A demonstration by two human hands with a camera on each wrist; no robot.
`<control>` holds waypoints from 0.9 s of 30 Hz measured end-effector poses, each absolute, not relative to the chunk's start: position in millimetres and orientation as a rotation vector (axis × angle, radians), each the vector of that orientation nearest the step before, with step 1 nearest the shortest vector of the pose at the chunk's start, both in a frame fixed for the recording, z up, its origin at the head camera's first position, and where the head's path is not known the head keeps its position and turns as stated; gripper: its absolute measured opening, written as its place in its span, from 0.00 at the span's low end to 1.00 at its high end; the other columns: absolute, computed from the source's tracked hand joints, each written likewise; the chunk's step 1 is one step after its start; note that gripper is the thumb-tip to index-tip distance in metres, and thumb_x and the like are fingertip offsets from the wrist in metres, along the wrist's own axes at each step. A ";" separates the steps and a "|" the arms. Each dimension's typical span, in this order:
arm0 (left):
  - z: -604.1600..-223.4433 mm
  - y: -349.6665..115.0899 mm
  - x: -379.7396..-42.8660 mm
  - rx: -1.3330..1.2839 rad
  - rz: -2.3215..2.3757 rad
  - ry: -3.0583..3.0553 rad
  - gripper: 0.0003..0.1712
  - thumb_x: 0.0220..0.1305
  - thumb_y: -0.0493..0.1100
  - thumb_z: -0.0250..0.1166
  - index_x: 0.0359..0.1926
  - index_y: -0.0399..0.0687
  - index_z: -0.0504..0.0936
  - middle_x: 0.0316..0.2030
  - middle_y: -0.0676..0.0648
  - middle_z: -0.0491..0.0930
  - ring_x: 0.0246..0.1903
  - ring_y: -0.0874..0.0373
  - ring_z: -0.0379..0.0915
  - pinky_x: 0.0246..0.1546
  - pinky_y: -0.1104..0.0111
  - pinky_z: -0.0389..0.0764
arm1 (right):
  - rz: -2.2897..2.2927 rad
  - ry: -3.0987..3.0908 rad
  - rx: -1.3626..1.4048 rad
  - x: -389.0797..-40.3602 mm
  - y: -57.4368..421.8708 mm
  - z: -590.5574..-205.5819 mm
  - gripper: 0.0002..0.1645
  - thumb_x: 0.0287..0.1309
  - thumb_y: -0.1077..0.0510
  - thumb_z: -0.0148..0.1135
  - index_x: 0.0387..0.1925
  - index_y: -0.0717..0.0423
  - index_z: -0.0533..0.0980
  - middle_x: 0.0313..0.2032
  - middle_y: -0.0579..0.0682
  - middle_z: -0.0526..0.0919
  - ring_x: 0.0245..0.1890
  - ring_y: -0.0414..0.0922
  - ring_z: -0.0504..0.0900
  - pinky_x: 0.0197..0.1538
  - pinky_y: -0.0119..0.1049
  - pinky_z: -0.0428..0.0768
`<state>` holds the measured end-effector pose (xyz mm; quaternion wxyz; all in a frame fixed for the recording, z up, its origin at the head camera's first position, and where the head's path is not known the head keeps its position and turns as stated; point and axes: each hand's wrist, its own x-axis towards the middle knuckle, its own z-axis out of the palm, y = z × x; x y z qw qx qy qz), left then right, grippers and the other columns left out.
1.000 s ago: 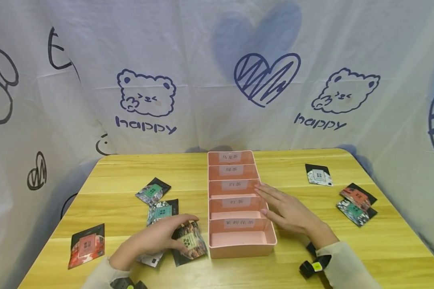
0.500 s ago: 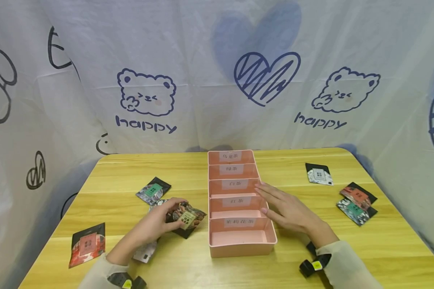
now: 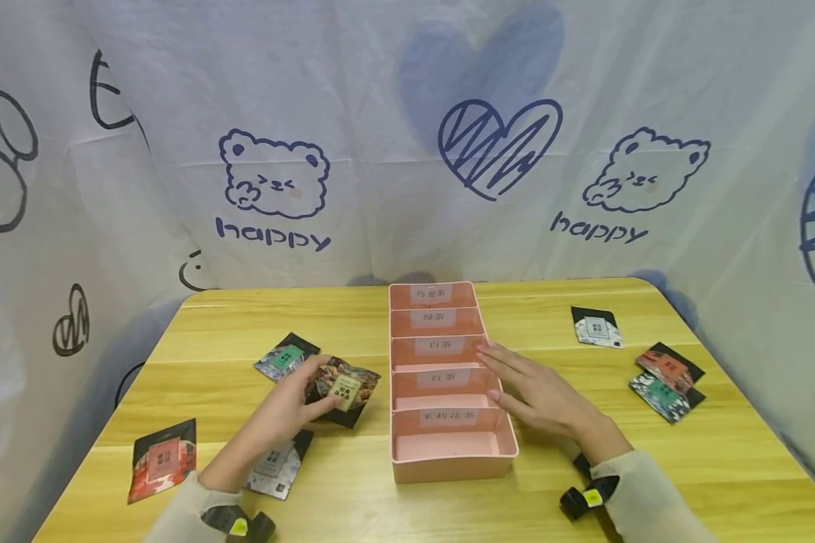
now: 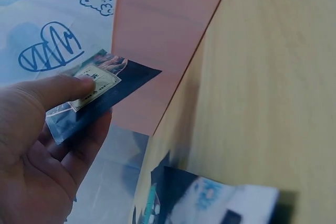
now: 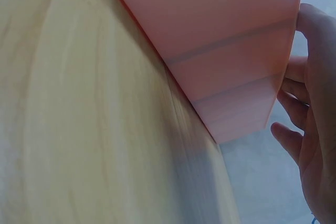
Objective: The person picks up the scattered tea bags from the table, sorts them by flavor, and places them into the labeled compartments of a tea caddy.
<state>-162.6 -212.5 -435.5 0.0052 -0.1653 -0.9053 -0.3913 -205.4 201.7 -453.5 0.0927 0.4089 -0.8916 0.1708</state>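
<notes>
My left hand (image 3: pixel 287 403) pinches a black tea sachet (image 3: pixel 345 386) with a yellow label, thumb on the label and fingers beneath. In the left wrist view the tea sachet (image 4: pixel 131 80) is raised beside the box's pink wall (image 4: pixel 163 30). A pink box (image 3: pixel 455 471) with several labelled compartments stands in the middle of the table. My right hand (image 3: pixel 550 400) rests its fingertips on the box's right rim, fingers fairly straight. The right wrist view shows that hand (image 5: pixel 315 93) along the upper edge of the box wall (image 5: pixel 231 35).
Left of the box lie a green-labelled sachet (image 3: pixel 285 358), a white-patterned sachet (image 3: pixel 275 467) partly under my left wrist, and a red sachet (image 3: pixel 164 460). To the right are a white-labelled sachet (image 3: pixel 596 329) and a red one (image 3: pixel 672 366) overlapping a green-labelled one (image 3: pixel 662 396).
My left hand has lifted the yellow-labelled sachet and carried it away from me and slightly left, uncovering more of the white-patterned sachet. The right hand stays at the box rim.
</notes>
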 end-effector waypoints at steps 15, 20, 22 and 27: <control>-417.3 -204.0 -190.8 -0.494 -1.391 -2.684 0.27 0.71 0.48 0.60 0.66 0.43 0.66 0.26 0.50 0.71 0.20 0.60 0.58 0.21 0.69 0.64 | 0.522 -2.655 1.216 -206.4 201.2 -453.8 0.37 0.71 0.46 0.51 0.74 0.54 0.57 0.74 0.52 0.57 0.72 0.52 0.58 0.67 0.55 0.64; -408.7 -199.1 -203.5 -0.458 -1.541 -2.659 0.30 0.71 0.45 0.60 0.68 0.40 0.61 0.42 0.44 0.81 0.33 0.55 0.75 0.29 0.67 0.76 | 0.530 -2.656 1.211 -206.0 201.1 -454.7 0.37 0.71 0.45 0.51 0.74 0.54 0.57 0.74 0.52 0.57 0.72 0.52 0.57 0.67 0.56 0.64; -405.3 -197.4 -207.8 -0.447 -1.605 -2.646 0.31 0.71 0.44 0.60 0.69 0.44 0.60 0.44 0.43 0.80 0.36 0.52 0.78 0.32 0.65 0.79 | 0.530 -2.660 1.208 -205.7 201.1 -454.5 0.37 0.71 0.45 0.51 0.74 0.54 0.57 0.74 0.52 0.56 0.72 0.52 0.57 0.67 0.56 0.64; -400.0 -194.7 -218.6 -0.476 -1.666 -2.600 0.31 0.71 0.43 0.60 0.71 0.57 0.60 0.46 0.43 0.79 0.36 0.52 0.81 0.32 0.62 0.81 | 0.525 -2.671 1.203 -204.9 201.0 -453.8 0.37 0.71 0.45 0.51 0.74 0.55 0.57 0.74 0.52 0.56 0.72 0.52 0.56 0.67 0.56 0.64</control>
